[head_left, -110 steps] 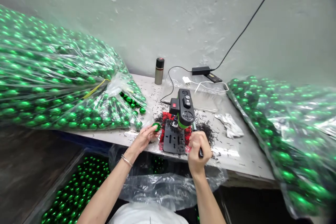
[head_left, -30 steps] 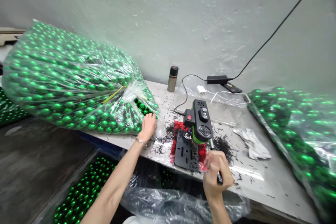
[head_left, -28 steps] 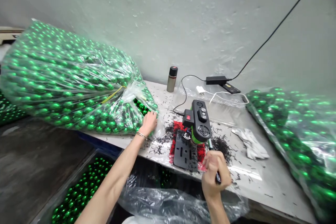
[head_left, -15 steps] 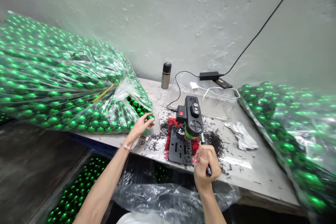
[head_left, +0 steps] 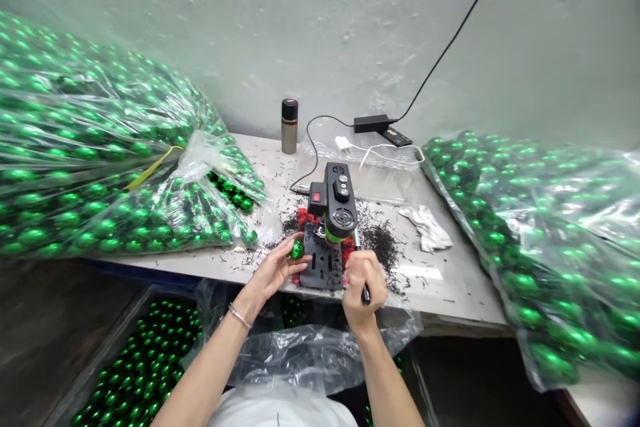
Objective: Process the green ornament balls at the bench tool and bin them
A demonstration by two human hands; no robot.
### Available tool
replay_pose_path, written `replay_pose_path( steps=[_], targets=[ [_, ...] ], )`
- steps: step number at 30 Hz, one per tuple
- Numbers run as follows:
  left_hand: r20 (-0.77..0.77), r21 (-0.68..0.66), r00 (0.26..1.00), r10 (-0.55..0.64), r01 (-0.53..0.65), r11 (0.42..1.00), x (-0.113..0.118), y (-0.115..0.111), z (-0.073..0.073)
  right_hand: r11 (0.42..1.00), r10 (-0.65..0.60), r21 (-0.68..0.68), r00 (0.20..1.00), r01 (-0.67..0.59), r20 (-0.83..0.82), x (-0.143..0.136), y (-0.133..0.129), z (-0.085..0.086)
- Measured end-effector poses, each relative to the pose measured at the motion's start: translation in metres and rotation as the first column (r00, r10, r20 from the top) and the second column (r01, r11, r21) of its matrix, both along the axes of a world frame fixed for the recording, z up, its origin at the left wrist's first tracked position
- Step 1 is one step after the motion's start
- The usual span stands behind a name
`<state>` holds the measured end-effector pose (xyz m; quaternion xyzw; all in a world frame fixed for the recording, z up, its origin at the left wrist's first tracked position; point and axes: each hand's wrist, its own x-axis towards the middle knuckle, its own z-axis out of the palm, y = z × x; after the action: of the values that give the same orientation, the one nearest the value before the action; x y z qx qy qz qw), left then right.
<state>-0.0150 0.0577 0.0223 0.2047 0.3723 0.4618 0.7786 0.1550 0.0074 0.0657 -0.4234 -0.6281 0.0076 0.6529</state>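
Between its fingers, my left hand [head_left: 278, 265] holds a shiny green ball [head_left: 297, 249] at the left edge of the machine's dark slotted base plate [head_left: 320, 267]. The black and green machine [head_left: 341, 203] stands on that plate, with a red switch on its side. My right hand [head_left: 365, 283] is wrapped round the black lever handle [head_left: 366, 294] to the right of the plate. Red material shows around the plate, and small black scraps [head_left: 381, 243] lie scattered beside it.
Large clear bags of green balls lie at the left [head_left: 100, 167] and right [head_left: 540, 227]. Behind the machine are a bottle [head_left: 289, 127], a black adapter [head_left: 371, 123] and a clear tray. A white glove [head_left: 427, 228] lies right; more balls sit in a bin [head_left: 145, 353] below.
My left hand has moved away from the left bag's opening to the machine's plate, carrying the green ball. The view has shifted right. My right hand stays on the handle.
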Motion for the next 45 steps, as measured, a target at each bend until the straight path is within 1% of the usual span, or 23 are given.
replay_pose_path(
  steps=[4, 7, 9, 14, 16, 18, 20, 21, 23, 25, 27, 29, 30, 32, 35, 38, 42, 45],
  targets=[
    [-0.018, 0.019, 0.999, 0.049, -0.049, 0.999, 0.005, -0.001, -0.002, 1.0, -0.007, -0.002, 1.0, 0.007, 0.008, 0.0, 0.0, 0.0],
    [-0.07, 0.044, 0.996, 0.053, -0.05, 0.998, 0.009, -0.001, -0.003, 1.0, -0.01, -0.009, 1.0, 0.01, -0.002, -0.001, 0.0, 0.0],
    [-0.09, 0.03, 0.994, 0.064, -0.061, 0.998, 0.013, -0.001, -0.003, 1.0, -0.007, -0.012, 1.0, 0.007, -0.004, -0.001, 0.0, 0.0],
    [-0.019, -0.02, 0.996, 0.085, -0.086, 0.996, 0.018, -0.001, -0.003, 1.0, 0.002, -0.002, 1.0, -0.002, 0.001, -0.001, 0.0, 0.001],
    [-0.02, -0.018, 0.997, 0.08, -0.081, 0.997, 0.017, 0.0, -0.004, 1.0, 0.001, -0.001, 1.0, -0.001, -0.001, -0.001, 0.0, 0.0],
    [-0.082, 0.011, 0.994, 0.074, -0.073, 0.997, 0.017, 0.001, -0.008, 1.0, -0.003, -0.002, 1.0, 0.003, -0.004, -0.002, 0.0, 0.0],
    [-0.214, 0.089, 0.974, 0.07, -0.051, 0.995, 0.018, 0.002, -0.012, 1.0, -0.007, -0.002, 1.0, 0.007, -0.007, -0.002, 0.0, -0.001],
    [-0.298, 0.148, 0.952, 0.074, -0.03, 0.989, 0.019, 0.002, -0.015, 1.0, -0.009, -0.004, 1.0, 0.009, -0.007, -0.002, 0.0, -0.001],
    [-0.467, 0.28, 0.879, 0.103, 0.037, 0.959, 0.023, 0.002, -0.019, 1.0, -0.014, -0.012, 1.0, 0.014, -0.004, -0.002, 0.0, -0.002],
    [-0.611, 0.38, 0.777, 0.149, 0.123, 0.917, 0.027, 0.001, -0.02, 1.0, -0.014, -0.016, 1.0, 0.014, 0.002, -0.001, 0.0, -0.002],
    [-0.722, 0.432, 0.662, 0.203, 0.201, 0.879, 0.032, 0.0, -0.02, 1.0, -0.008, -0.012, 1.0, 0.008, 0.005, -0.001, -0.001, -0.002],
    [-0.788, 0.466, 0.557, 0.263, 0.261, 0.846, 0.036, -0.002, -0.017, 1.0, -0.001, -0.01, 1.0, 0.001, 0.003, -0.001, -0.001, -0.001],
    [-0.803, 0.485, 0.519, 0.294, 0.282, 0.828, 0.038, -0.003, -0.016, 1.0, 0.0, -0.01, 1.0, 0.0, 0.002, -0.001, -0.001, -0.001],
    [-0.809, 0.521, 0.477, 0.344, 0.31, 0.796, 0.04, -0.004, -0.014, 1.0, -0.002, -0.013, 1.0, 0.002, 0.002, -0.001, -0.001, -0.001],
    [-0.805, 0.55, 0.462, 0.372, 0.348, 0.76, 0.043, -0.005, -0.014, 1.0, -0.01, -0.015, 1.0, 0.01, 0.008, -0.001, -0.002, -0.001],
    [-0.793, 0.575, 0.476, 0.38, 0.381, 0.723, 0.043, -0.005, -0.019, 1.0, -0.014, -0.016, 1.0, 0.014, 0.012, -0.002, -0.002, -0.001],
    [-0.74, 0.628, 0.538, 0.403, 0.338, 0.701, 0.043, -0.005, -0.029, 1.0, -0.009, -0.013, 1.0, 0.009, -0.007, -0.002, -0.002, -0.002],
    [-0.728, 0.642, 0.546, 0.414, 0.331, 0.692, 0.043, -0.005, -0.035, 1.0, -0.008, -0.003, 1.0, 0.008, -0.011, -0.002, -0.002, -0.006]
  ],
)
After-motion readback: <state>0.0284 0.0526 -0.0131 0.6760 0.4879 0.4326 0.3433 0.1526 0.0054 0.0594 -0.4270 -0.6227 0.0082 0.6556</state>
